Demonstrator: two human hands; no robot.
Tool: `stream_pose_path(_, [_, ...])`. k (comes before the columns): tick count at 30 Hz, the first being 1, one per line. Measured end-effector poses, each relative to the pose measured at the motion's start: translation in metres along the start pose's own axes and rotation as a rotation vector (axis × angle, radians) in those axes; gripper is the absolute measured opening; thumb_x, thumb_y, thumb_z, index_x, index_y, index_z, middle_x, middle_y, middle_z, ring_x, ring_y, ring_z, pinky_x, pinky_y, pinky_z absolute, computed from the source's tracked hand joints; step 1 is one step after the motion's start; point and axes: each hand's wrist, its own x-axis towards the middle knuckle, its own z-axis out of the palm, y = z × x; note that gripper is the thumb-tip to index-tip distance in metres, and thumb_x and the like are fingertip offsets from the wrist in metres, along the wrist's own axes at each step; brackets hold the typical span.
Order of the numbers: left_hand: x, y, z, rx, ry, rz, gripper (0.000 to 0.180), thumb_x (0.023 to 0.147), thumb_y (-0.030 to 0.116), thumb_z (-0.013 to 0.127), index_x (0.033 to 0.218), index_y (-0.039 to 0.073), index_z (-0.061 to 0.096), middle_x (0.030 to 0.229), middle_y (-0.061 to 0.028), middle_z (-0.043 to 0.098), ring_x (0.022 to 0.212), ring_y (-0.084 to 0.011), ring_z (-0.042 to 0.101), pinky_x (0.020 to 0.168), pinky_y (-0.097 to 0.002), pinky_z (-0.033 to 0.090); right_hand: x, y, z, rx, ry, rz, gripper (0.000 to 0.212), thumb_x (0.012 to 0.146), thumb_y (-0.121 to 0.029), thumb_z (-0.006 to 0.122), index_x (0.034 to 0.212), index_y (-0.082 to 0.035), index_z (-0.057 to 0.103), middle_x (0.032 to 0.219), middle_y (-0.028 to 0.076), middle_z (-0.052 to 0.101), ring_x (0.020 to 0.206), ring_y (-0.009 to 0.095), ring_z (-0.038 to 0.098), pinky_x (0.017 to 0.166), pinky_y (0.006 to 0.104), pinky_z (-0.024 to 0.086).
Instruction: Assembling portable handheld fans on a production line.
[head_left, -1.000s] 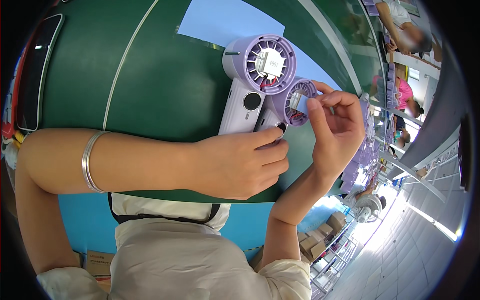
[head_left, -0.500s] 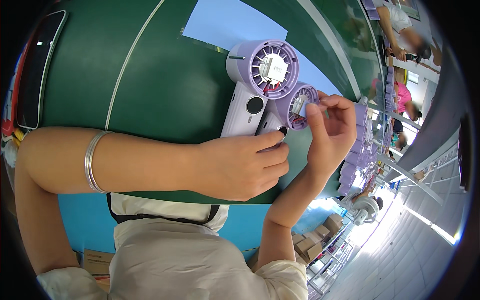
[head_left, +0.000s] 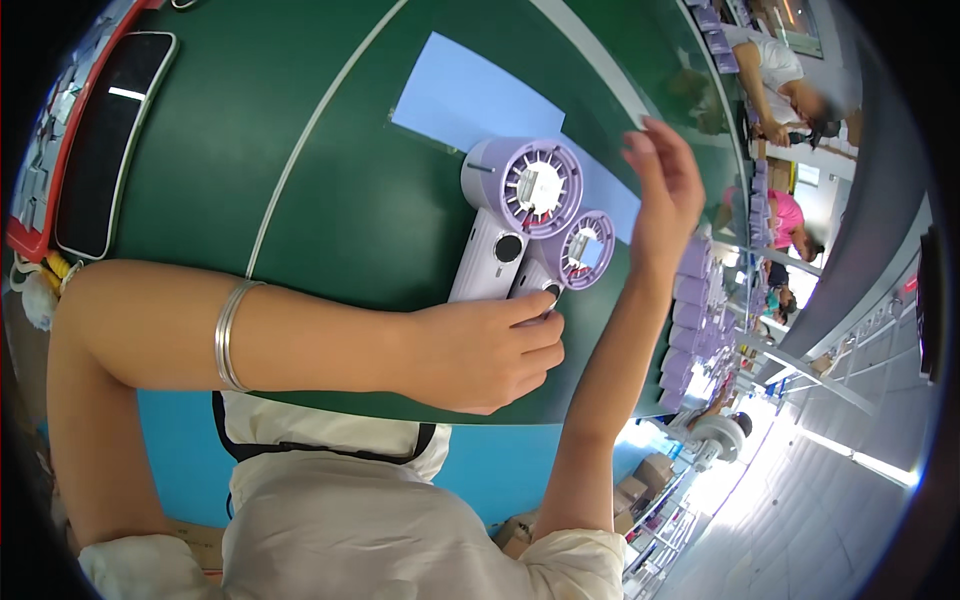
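Observation:
Two pale purple handheld fans lie side by side on the green table (head_left: pixel 340 190). On the left fan (head_left: pixel 482 268) a white square piece and red wires show in the round head. The right fan (head_left: pixel 600 272) has a bluish square in its head, also with red wires beside it. My left hand (head_left: pixel 490 355) is closed around the right fan's handle, which it largely hides. Raised beyond that fan's head, my right hand (head_left: pixel 672 190) has its fingers and thumb apart and nothing visible in them. Light blue sheets (head_left: pixel 475 90) lie behind the fans.
A dark-screened phone-shaped device (head_left: pixel 115 150) lies at the far left beside a red-rimmed tray (head_left: pixel 35 225) of small pieces. Several purple fan parts (head_left: pixel 685 340) line the right table edge. Cardboard boxes (head_left: pixel 650 475) stand below; other people (head_left: pixel 775 80) work at the far right.
My right hand has left the right fan's head and moved up, away from me. My left hand keeps its hold. The view has shifted slightly.

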Motion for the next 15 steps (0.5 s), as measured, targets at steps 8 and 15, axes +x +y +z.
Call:
stream_pose_path(8, [-0.005, 0.009, -0.006, 0.099, -0.031, -0.010, 0.025, 0.084, 0.025, 0.058, 0.092, 0.004, 0.070, 0.107, -0.0103, 0.063, 0.111, -0.0290, 0.056, 0.106, -0.0492, 0.038, -0.006, 0.015, 0.042, -0.610, -0.091, -0.270, 0.038, 0.083, -0.017, 0.077, 0.119, -0.007, 0.071, 0.122, 0.013, 0.062, 0.110, 0.030, 0.063, 0.095, 0.0385, 0.050])
stream_pose_path(15, [-0.005, 0.004, -0.009, 0.139, -0.071, 0.008, 0.026, 0.083, 0.025, 0.061, 0.095, 0.003, 0.070, 0.109, -0.0104, 0.064, 0.114, -0.0302, 0.056, 0.106, -0.0500, 0.039, -0.014, 0.018, 0.046, -0.596, 0.051, -0.244, 0.026, 0.080, -0.013, 0.081, 0.104, -0.005, 0.078, 0.107, 0.011, 0.069, 0.096, 0.025, 0.069, 0.084, 0.0356, 0.055])
